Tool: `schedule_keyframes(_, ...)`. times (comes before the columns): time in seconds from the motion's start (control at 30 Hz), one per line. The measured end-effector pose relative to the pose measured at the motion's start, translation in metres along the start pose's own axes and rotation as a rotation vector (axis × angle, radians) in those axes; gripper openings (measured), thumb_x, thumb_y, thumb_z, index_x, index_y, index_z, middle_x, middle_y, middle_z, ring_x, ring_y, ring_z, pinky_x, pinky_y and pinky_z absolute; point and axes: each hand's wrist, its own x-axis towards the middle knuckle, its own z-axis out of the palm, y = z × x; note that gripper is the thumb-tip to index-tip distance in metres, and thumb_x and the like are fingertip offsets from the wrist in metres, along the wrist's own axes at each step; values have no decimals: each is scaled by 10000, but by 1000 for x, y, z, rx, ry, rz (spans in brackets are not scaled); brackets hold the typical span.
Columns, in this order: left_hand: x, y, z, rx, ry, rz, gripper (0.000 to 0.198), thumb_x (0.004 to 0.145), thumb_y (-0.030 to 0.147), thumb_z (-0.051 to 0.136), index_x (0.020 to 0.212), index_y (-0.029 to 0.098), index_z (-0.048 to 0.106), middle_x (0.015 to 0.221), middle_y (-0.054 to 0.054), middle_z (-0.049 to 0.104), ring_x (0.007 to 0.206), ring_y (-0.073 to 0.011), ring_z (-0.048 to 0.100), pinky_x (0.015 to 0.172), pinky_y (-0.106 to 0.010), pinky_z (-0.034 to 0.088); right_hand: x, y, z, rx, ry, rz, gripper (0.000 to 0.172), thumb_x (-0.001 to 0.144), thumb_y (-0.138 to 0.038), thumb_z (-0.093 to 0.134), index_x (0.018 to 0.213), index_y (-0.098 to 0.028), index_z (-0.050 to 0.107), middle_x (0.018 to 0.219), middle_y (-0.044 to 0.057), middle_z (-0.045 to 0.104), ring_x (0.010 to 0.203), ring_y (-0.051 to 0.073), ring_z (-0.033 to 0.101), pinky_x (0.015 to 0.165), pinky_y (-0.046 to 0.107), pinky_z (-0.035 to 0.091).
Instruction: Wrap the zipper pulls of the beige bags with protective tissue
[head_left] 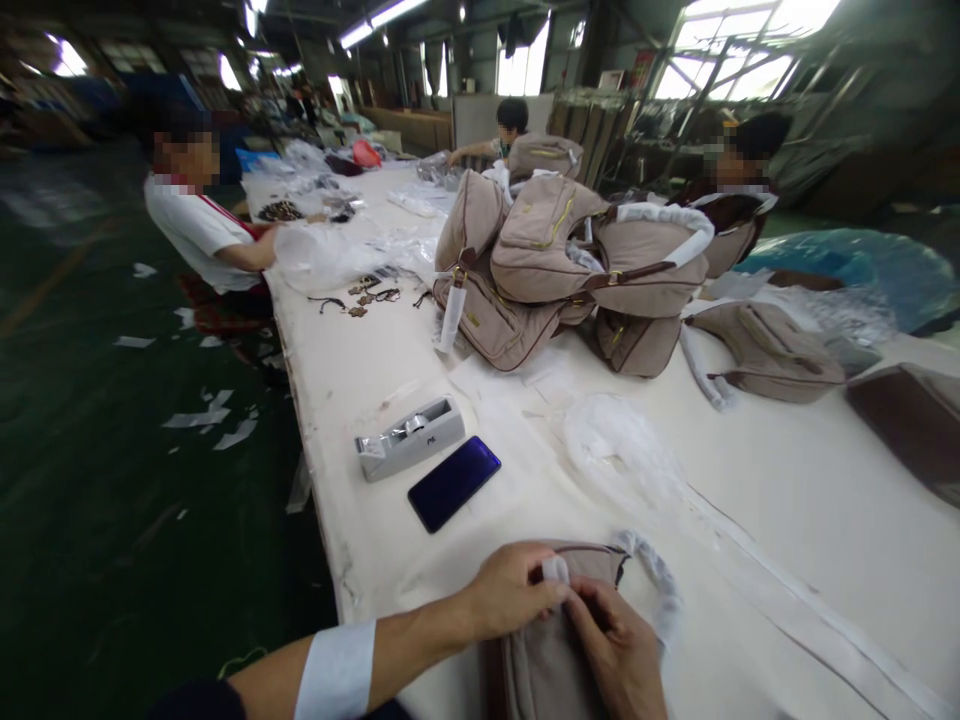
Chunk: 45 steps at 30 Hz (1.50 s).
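A beige handbag [547,665] with dark trim lies at the table's near edge, directly under my hands. Its handle [658,575] is wrapped in white material and loops out to the right. My left hand [514,592] is closed, pinching a small piece of white wrapping [556,570] above the bag. From the other side, my right hand [619,640] has its fingers closed at the same white piece. What lies beneath the wrapping is hidden by my fingers. A white band circles my left forearm.
A grey tape dispenser [411,437] and a dark phone [454,483] lie beyond my hands. Farther back is a pile of beige handbags [551,250]. Clear plastic [619,440] lies on the white table [757,470]. A person [206,220] works at the left edge; others are behind.
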Motion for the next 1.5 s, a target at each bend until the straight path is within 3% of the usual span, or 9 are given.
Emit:
schedule_keyframes(0.1,-4,-11,3,-61,129,47,219,740,318,548,789,118,624,657,4,557,550,-98,498,545,-219,416,2,5,3,-110,107,-126,298,814,-407,563,1003,-197,655,1012,87,670,959,256,598,850,374,460)
schedule_keyframes(0.2,-6,-12,5,-180,125,35,271,718,355,585,793,99,632,655,-11,569,566,-107,503,568,-233,422,5,8,3,-113,-12,-168,307,830,-396,546,1066,-226,645,1089,76,657,1039,254,571,920,401,434)
schedule_keyframes(0.3,-12,-3,1,-212,120,39,366,740,447,574,796,91,639,692,-32,587,620,-116,515,629,-246,423,5,8,5,-73,-100,-107,303,843,-405,517,1051,-234,657,1042,61,677,998,246,592,902,395,448)
schedule_keyframes(0.5,-26,12,-28,-117,242,-26,362,698,415,608,868,95,620,700,-15,573,613,-104,484,567,-216,365,0,11,10,27,5,95,380,794,-496,507,974,-207,676,1013,77,680,999,281,589,909,430,429)
schedule_keyframes(0.63,-26,13,-47,141,173,-54,395,610,269,652,962,103,582,600,53,503,512,-76,429,500,-194,322,-1,13,9,104,-14,145,395,772,-525,519,973,-222,674,1023,63,681,1020,285,578,921,427,412)
schedule_keyframes(0.77,-26,20,-53,305,108,-38,299,574,189,690,857,114,628,582,55,526,519,-79,445,495,-187,308,0,14,8,151,-24,154,383,774,-516,524,964,-219,672,1026,64,680,1026,283,570,938,427,392)
schedule_keyframes(1.1,-11,30,-44,935,-151,108,216,637,283,756,784,158,659,575,69,487,547,-73,431,492,-181,239,-2,20,10,159,-13,79,328,805,-468,521,968,-229,675,1017,64,683,1018,276,577,953,458,390)
schedule_keyframes(1.3,-6,38,-39,983,-192,91,269,647,303,757,861,169,663,617,54,538,570,-80,448,513,-174,265,-2,20,10,151,20,64,318,768,-465,547,911,-230,706,981,67,697,1033,308,574,1016,537,309)
schedule_keyframes(1.5,3,39,-32,678,-143,-33,291,645,330,723,859,144,656,653,23,611,583,-100,519,510,-167,337,0,11,9,145,19,56,316,758,-453,558,920,-235,720,987,55,711,1046,300,585,1076,526,226)
